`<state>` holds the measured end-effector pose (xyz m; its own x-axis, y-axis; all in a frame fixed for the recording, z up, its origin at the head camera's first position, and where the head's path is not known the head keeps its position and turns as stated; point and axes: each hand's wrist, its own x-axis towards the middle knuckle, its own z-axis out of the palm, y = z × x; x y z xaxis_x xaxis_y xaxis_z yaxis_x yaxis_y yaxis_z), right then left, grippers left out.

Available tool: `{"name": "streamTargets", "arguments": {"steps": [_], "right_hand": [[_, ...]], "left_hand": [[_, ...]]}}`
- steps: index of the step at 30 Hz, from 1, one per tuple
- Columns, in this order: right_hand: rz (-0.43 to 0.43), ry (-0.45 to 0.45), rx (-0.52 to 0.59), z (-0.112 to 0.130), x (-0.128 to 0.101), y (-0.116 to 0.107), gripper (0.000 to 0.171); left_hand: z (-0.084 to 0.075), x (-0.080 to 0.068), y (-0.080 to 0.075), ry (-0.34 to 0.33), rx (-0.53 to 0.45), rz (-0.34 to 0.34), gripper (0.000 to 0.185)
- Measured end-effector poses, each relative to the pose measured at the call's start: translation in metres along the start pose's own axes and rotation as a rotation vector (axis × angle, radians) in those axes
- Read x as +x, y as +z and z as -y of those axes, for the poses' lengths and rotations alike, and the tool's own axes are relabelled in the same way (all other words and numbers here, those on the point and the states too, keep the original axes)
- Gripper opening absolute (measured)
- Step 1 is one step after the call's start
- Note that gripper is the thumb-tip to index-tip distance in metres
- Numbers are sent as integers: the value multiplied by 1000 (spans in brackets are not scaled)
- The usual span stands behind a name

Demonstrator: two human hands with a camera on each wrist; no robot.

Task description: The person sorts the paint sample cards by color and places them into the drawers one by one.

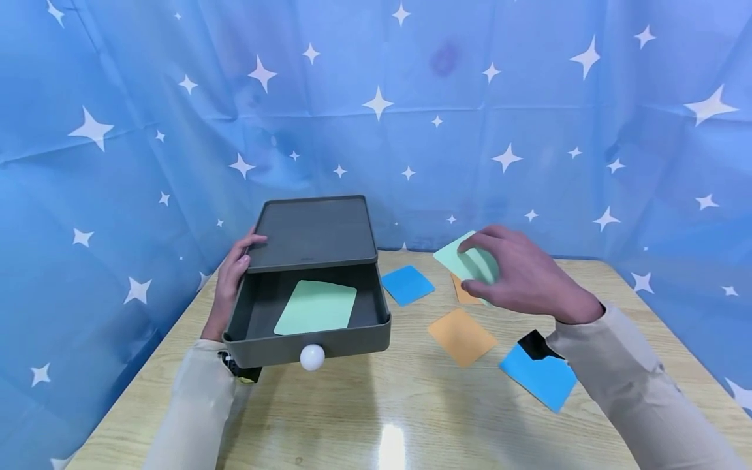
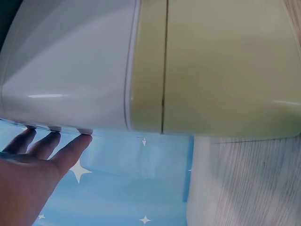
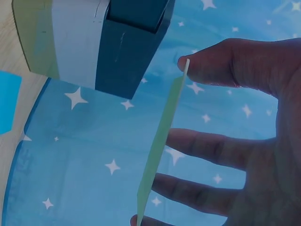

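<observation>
Sleeve (image 1: 628,378); card (image 1: 454,256) clear of drawer edge (image 1: 358,334)

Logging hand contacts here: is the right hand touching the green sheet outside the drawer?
Touching. The right wrist view shows the right hand with fingertips against the green sheet, no gap between them.

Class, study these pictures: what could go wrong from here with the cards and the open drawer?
The right hand holds the green card with its thumb and fingertips, so it might slip. A second green card lies in the open drawer, so the two might overlap if both end up there. The left hand rests its fingers against the side of the box, so a bump to the drawer could perhaps shift it.
</observation>
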<state>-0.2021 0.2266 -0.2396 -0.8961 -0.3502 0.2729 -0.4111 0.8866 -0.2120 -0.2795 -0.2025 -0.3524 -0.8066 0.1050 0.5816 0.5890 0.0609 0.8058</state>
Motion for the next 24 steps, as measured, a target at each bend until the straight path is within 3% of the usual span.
{"name": "streamTargets", "arguments": {"steps": [8,24], "right_hand": [[-7,-90,25,7,-1,-2,34],[-10,-144,81,11,-1,1,31]], "left_hand": [[0,0,1,-4,-9,-1,41],[-1,-1,2,-15,-20,3,43]]}}
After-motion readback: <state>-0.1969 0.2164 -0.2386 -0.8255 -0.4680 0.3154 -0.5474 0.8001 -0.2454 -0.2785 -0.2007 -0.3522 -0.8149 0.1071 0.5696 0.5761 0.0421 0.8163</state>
